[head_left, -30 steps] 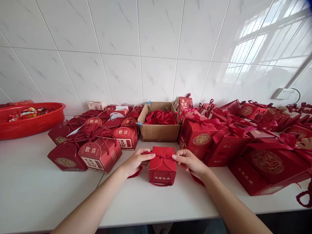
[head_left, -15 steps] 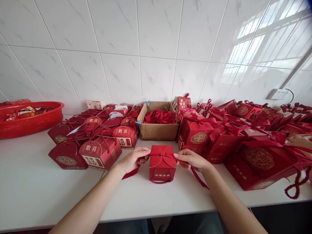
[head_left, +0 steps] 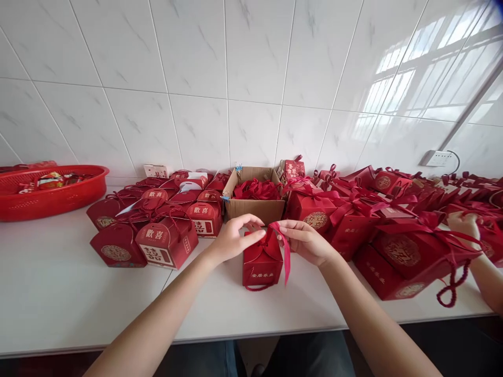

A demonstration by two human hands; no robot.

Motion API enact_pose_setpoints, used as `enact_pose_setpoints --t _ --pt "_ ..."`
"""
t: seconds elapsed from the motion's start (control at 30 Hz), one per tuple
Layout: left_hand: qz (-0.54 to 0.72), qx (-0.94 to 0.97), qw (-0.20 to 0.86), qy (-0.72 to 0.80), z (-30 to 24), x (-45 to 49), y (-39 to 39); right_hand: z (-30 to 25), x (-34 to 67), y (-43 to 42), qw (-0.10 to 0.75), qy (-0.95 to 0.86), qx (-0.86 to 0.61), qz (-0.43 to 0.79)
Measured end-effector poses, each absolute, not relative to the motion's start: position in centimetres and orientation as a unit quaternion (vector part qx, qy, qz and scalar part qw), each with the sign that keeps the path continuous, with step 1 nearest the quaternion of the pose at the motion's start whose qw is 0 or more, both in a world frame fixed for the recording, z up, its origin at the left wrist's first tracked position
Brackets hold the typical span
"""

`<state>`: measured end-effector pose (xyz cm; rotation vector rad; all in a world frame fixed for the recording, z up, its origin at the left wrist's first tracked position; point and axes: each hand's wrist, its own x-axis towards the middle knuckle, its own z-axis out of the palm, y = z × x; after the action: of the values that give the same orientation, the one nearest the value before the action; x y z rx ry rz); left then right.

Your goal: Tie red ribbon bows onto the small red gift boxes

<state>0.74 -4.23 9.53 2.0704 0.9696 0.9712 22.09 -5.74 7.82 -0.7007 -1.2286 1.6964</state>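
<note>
Below glossy tiles (head_left: 198, 60), a red card box (head_left: 262, 273) with curved flaps (head_left: 253, 253) stands on the smooth bench (head_left: 212, 311), just below mid-frame. Its satiny ribbon (head_left: 287, 259) seems mid-tie, calling for a steady loop next; the right hand (head_left: 306, 242) pinches it, though I can't tell whether the left hand (head_left: 236, 240), curled at the box's top, grips any.

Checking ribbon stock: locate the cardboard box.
In the head view, the cardboard box stands centrally beyond the hands, between rope-handled boxes at left and bow-tied boxes at right.
</note>
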Motion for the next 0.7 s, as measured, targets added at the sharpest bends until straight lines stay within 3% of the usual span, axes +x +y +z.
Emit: enact_pose_setpoints --t 0.27,0.53,0.7 --pt "0.372 0.81 0.274 0.36 8.5 2.9 -5.0 8.9 21.8 -6.1 0.505 -0.451 -0.234 0.698" --pt "0.381 0.809 0.287 0.342 7.9 2.1 -5.3 9.0 21.9 -5.8 0.54 -0.423 -0.304 0.661" --pt "0.382 0.81 0.306 0.322 7.5 1.7 -5.0 7.8 21.6 -6.0 0.557 -0.584 -0.356 0.471"
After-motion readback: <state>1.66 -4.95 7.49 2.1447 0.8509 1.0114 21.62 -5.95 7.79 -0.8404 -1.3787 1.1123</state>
